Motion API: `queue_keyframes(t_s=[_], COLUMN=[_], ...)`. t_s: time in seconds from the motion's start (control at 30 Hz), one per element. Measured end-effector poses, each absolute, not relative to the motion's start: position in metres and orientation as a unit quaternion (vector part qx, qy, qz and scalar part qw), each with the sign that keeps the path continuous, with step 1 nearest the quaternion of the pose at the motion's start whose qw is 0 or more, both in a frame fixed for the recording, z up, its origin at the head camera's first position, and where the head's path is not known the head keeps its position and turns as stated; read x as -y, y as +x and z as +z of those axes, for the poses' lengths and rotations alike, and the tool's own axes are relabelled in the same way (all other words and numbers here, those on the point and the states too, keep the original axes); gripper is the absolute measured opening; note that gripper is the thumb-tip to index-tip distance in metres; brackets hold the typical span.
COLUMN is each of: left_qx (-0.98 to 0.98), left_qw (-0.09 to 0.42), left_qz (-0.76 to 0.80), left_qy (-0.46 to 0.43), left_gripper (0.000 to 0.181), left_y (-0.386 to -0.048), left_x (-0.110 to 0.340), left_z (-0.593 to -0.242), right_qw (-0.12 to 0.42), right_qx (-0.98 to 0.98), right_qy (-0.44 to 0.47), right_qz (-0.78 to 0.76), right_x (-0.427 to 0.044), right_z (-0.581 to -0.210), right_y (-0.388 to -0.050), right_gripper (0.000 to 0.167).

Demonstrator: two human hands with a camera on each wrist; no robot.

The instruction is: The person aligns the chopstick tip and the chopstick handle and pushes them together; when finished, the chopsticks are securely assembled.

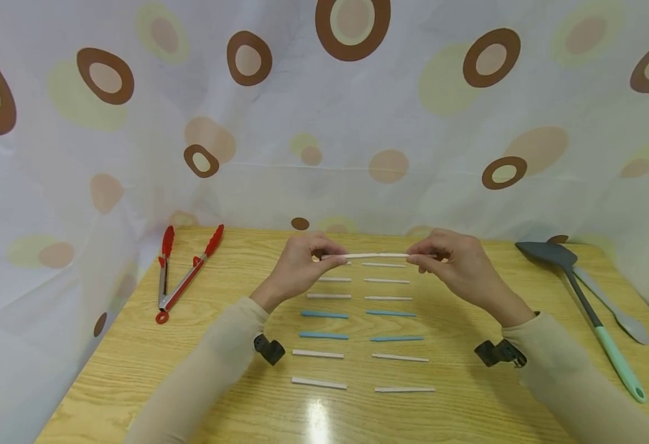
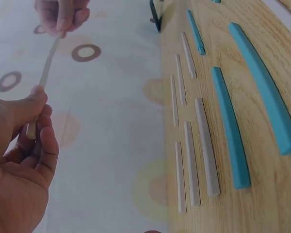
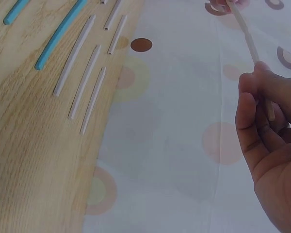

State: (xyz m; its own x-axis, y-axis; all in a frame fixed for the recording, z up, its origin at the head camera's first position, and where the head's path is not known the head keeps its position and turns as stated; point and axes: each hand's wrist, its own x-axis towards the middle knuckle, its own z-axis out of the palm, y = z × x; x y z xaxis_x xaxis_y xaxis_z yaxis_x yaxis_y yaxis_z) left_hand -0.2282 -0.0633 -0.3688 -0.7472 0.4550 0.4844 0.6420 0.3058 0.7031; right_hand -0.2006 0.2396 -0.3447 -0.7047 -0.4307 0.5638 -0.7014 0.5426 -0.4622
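Observation:
Both hands hold a thin white stick [image 1: 362, 255] level above the back of the table, in the head view. The left hand [image 1: 306, 266] pinches its left end between thumb and fingers; the right hand [image 1: 450, 260] pinches the right end. A small joint shows near the stick's middle. Below lie two columns of short sticks, white ones such as the front left one [image 1: 318, 383] and blue ones [image 1: 324, 336]. In the left wrist view the stick [image 2: 48, 63] runs from the left hand [image 2: 24, 145] to the other hand. The right wrist view shows the right hand [image 3: 274, 126] gripping it.
Red-tipped tongs [image 1: 182, 283] lie open at the left of the wooden table [image 1: 191, 382]. At the right are a dark spatula with a mint handle [image 1: 618, 364] and a grey utensil [image 1: 629, 324]. A patterned sheet [image 1: 324, 123] hangs behind the table.

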Motion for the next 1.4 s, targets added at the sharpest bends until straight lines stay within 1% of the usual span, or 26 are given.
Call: queue_keyframes(t_s=[0.33, 0.57, 0.77, 1.03, 1.23, 1.4], left_qx=[0.801, 0.796, 0.789, 0.793, 0.825, 0.843], left_qw=[0.117, 0.125, 0.136, 0.143, 0.134, 0.148], left_qz=[-0.471, -0.472, -0.474, -0.473, -0.404, -0.323], left_qy=[-0.351, -0.358, -0.367, -0.356, -0.373, -0.404], left_gripper=[0.008, 0.007, 0.005, 0.004, 0.006, 0.006], left_y=[-0.224, -0.222, -0.222, -0.222, -0.218, -0.215], left_x=[0.057, 0.056, 0.056, 0.059, 0.067, 0.069], left_z=[-0.371, -0.373, -0.373, -0.373, -0.365, -0.359], right_qw=[0.201, 0.193, 0.207, 0.225, 0.219, 0.235], right_qx=[0.857, 0.853, 0.844, 0.827, 0.831, 0.83], right_qy=[0.332, 0.337, 0.341, 0.361, 0.384, 0.41], right_qz=[0.338, 0.35, 0.359, 0.368, 0.338, 0.296], right_x=[-0.237, -0.235, -0.233, -0.225, -0.224, -0.22], right_z=[-0.346, -0.348, -0.348, -0.352, -0.353, -0.351], right_y=[-0.2, -0.198, -0.197, -0.199, -0.205, -0.211], right_gripper=[0.015, 0.015, 0.017, 0.012, 0.015, 0.017])
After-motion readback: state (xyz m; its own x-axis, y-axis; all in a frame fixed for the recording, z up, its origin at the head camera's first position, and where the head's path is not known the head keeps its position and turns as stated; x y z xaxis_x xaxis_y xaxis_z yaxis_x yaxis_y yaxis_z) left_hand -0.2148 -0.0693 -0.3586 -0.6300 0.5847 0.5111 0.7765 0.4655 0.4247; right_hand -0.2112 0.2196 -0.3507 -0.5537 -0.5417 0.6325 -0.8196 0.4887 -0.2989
